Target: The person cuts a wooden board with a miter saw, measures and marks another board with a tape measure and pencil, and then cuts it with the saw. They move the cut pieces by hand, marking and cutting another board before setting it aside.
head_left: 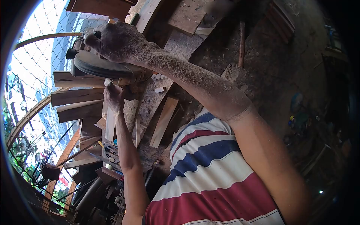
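Note:
My right hand (114, 41), coated in sawdust like its forearm, is closed round the top handle of a power saw. The saw's round dark guard (99, 65) lies just below that hand. My left hand (113, 95) is beside the saw's base, with its fingers drawn together at the edge under the guard. What those fingers hold is too small and partly hidden to name. A small pale wood block (160, 89) lies on the dusty surface right of my left hand.
Several boards (77, 96) stick out left of the saw, near a wire mesh (41, 48). A loose wood strip (164, 122) lies between my forearms. Tools (110, 150) are gathered left of my left forearm. A long-handled tool (242, 45) lies at the upper right.

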`<state>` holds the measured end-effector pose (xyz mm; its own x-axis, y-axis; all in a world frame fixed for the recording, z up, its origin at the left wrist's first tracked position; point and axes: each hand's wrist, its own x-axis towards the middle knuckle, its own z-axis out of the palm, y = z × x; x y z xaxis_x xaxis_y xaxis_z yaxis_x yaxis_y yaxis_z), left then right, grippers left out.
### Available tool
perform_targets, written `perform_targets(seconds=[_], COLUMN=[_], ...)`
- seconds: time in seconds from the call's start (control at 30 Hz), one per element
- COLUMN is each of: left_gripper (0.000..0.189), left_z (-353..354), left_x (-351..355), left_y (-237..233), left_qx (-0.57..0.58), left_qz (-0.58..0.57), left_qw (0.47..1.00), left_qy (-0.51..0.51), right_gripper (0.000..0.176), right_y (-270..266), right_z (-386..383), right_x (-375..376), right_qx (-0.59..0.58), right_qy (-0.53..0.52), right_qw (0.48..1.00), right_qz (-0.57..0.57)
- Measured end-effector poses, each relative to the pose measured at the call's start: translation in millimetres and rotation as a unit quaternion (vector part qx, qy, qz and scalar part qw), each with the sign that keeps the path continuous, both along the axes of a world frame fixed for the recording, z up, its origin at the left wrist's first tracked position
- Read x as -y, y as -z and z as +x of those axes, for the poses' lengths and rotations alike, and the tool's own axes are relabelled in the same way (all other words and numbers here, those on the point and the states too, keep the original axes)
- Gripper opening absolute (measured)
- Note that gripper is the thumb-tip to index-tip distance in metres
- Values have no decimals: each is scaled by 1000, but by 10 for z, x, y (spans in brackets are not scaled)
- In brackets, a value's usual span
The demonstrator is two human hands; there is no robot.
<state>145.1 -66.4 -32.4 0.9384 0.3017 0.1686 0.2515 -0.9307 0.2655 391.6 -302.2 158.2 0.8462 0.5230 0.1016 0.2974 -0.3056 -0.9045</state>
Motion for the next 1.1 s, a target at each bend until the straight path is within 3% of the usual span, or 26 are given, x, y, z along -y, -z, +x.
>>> perform_targets(seconds=[0.1, 0.67, 1.1], left_gripper=[77, 92, 87], left_z=[-30, -78, -71], left_x=[-40, -167, -145], left_y=[34, 173, 144], left_qx=[-5, -13, -9], left_qz=[-14, -10, -19], left_qw=[1000, 1000, 1000], left_qy=[-4, -2, -8], right_gripper=[82, 76, 69], right_y=[38, -9, -4], right_z=[67, -27, -67], right_x=[-8, 88, 192], right_qx=[-26, -27, -43], right_qy=[-60, -21, -27], right_qw=[997, 999, 999], right_qz=[-43, -17, 7])
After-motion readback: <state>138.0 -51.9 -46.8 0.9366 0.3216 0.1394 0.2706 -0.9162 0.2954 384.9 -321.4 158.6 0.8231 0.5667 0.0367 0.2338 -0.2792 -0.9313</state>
